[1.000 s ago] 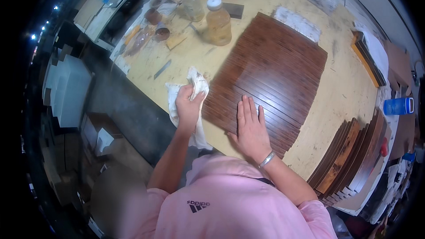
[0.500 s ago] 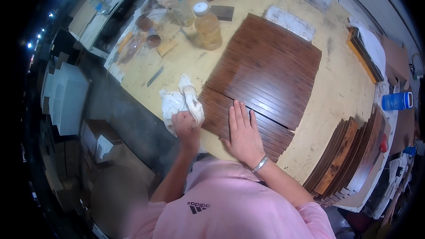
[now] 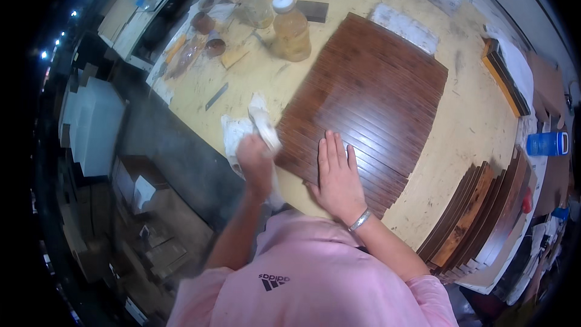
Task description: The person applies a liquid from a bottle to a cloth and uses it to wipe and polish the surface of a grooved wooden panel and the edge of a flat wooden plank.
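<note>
Glossy brown wooden strips (image 3: 375, 85) lie side by side on the pale worktable (image 3: 469, 145), forming a broad panel. My right hand (image 3: 340, 178) rests flat on the nearest strips, fingers stretched out and a bracelet at the wrist. At the panel's left edge my left hand (image 3: 255, 160) is closed around a crumpled white cloth (image 3: 261, 122). Part of the cloth hangs over the table's near edge, and its lower end is partly hidden by my hand and forearm.
A white-capped jar of amber liquid (image 3: 292, 33) stands beyond the panel, left of a dark block (image 3: 312, 11). A thin metal blade (image 3: 216, 96) lies near the cloth. Stacked strips (image 3: 478, 215) stand at right, near a blue container (image 3: 546, 143). White-smeared blocks (image 3: 404, 27) sit behind.
The dark gap between the near strips and the rest of the panel has closed. My right hand stays flat on the strips; my left hand still grips the cloth. The view has shifted slightly.
</note>
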A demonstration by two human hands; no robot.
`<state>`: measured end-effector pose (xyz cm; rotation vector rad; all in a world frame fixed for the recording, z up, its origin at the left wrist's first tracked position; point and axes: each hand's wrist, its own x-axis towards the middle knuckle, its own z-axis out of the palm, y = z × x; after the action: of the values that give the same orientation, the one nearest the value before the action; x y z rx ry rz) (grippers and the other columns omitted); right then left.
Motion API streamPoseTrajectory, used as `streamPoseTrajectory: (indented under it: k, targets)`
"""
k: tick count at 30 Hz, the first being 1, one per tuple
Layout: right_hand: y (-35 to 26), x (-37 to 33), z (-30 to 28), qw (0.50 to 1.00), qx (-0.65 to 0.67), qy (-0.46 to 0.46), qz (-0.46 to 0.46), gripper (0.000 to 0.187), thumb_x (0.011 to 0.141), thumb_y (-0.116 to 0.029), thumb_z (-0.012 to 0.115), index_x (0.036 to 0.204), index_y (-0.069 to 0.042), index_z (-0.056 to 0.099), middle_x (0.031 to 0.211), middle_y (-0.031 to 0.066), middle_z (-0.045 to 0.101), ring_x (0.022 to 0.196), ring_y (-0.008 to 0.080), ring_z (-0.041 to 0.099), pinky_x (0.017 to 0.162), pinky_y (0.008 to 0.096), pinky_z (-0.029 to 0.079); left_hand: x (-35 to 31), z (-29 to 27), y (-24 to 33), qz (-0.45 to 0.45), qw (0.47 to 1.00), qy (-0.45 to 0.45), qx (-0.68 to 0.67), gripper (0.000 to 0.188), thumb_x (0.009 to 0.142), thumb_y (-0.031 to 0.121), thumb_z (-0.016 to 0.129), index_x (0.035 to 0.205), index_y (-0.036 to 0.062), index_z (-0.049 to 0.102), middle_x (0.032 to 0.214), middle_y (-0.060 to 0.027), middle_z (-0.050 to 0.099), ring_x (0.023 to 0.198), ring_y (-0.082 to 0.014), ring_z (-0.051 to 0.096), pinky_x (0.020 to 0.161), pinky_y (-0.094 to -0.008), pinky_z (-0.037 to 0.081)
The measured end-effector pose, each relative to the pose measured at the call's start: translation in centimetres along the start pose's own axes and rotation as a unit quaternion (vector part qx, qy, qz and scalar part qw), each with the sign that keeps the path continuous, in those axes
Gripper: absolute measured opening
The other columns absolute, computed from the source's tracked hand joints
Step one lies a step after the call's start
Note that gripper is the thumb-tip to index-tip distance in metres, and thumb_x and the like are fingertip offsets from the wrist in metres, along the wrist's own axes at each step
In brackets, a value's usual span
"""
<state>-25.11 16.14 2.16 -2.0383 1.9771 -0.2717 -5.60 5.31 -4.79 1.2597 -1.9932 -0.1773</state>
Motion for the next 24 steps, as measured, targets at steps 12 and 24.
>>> streamPoseTrajectory:
  k: [12,24]
  targets:
    - [-0.3,-0.3,0.0,1.000,0.002,0.002,0.003,0.099,0.083,-0.039,0.075,0.152,0.011,0.026,0.161,0.0264,0.025,0.151,0.0367,0.024,0.122,0.0508,0.023,1.4,-1.3,-1.0,-0.252,0.949,-0.027,-0.186,0.007,0.085,0.003,0.071,0.088,-0.0025,0.067,0.089,-0.0108,0.063,0.087,-0.0286,0.060,0.078,-0.0381,0.046]
    - [-0.2,0.2,-0.2,1.000,0.018,0.001,0.004,0.101,0.081,-0.038,0.077,0.152,0.010,0.024,0.163,0.0270,0.019,0.153,0.0371,0.019,0.122,0.0528,0.021,2.0,-3.2,-3.8,-0.326,0.908,-0.046,-0.258,0.016,0.095,0.011,0.065,0.088,-0.0025,0.070,0.091,-0.0102,0.071,0.082,-0.0206,0.067,0.069,-0.0375,0.051]
